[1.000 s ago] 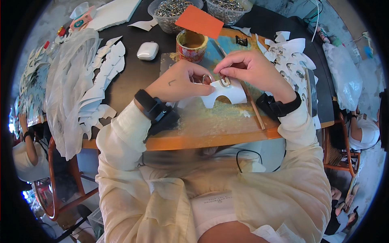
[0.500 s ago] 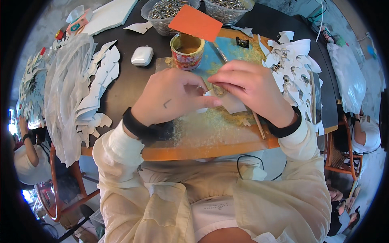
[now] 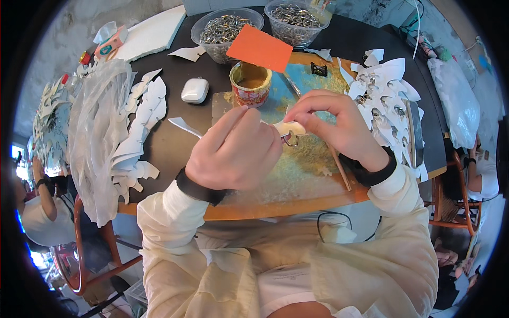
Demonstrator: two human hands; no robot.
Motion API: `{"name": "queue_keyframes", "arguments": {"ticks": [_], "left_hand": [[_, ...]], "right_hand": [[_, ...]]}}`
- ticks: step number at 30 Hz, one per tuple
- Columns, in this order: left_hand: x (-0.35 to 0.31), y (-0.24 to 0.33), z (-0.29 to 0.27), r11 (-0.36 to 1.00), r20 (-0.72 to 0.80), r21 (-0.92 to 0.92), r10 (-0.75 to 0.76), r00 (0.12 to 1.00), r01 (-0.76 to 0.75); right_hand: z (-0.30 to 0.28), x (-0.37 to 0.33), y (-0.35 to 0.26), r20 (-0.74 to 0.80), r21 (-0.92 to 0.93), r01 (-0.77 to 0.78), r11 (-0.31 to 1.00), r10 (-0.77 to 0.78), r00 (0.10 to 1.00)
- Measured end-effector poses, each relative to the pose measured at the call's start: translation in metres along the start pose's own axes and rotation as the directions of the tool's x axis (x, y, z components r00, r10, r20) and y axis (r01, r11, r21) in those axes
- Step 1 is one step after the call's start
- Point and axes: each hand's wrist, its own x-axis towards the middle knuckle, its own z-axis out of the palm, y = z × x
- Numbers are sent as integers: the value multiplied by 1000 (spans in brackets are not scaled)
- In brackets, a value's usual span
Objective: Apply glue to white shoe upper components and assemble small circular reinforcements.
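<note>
Over the work board (image 3: 254, 196), my left hand (image 3: 233, 151) is closed in a fist round a white strip of sheet material (image 3: 290, 128). A pointed white end sticks out past the hand's left side. Thumb and fingers of my right hand (image 3: 339, 124) pinch the strip's other end. A metal ring (image 3: 292, 141) hangs from the strip between the hands; how they join is partly hidden by my left fingers. Just beyond my hands stands a tub of yellowish glue (image 3: 250, 95). Under my right hand lies a brush with a wooden handle (image 3: 339, 168).
An orange card (image 3: 260, 49) covers part of a bowl of metal rings (image 3: 220, 32); a second bowl (image 3: 297, 26) stands right of it. White cut pieces lie left (image 3: 140, 122) and right (image 3: 384, 79). A white earphone case (image 3: 195, 90) sits by the tub. Other people sit at both sides.
My left hand has turned into a fist round the strip, whose pointed end now shows at its left. The ring now hangs below the strip. The view has shifted slightly.
</note>
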Motion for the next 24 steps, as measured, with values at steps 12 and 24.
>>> {"name": "queue_keyframes", "arguments": {"ticks": [12,24], "left_hand": [[-7,-5,11,943,140,-243,-200,970,229],[-10,-5,16,633,358,-523,-445,821,571]], "right_hand": [[14,-2,-7,-6,256,-240,936,250,968],[16,-3,-7,-120,264,-130,956,167,979]]}}
